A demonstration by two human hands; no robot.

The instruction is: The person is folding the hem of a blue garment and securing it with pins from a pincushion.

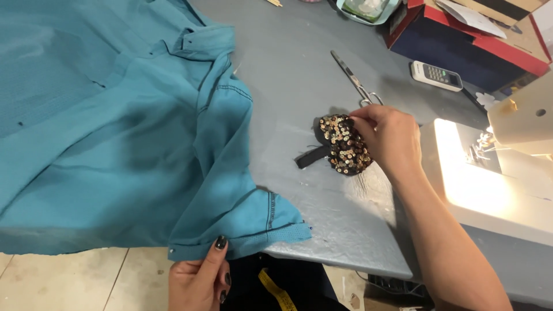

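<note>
A teal shirt (109,132) lies spread over the left of a grey table (299,69), its lower edge hanging off the front. My left hand (200,279) pinches the shirt's hem at the table's front edge, thumb on top. My right hand (389,138) rests on a black patch covered in gold sequins (343,145), fingertips gripping its upper right edge. A short black strap sticks out from the patch's left side.
Scissors (352,78) lie just behind the patch. A white sewing machine (495,167) with its lamp lit stands at the right. A white remote (436,75), a red and navy box (472,40) and a tray sit at the back. A yellow tape measure (276,291) hangs below.
</note>
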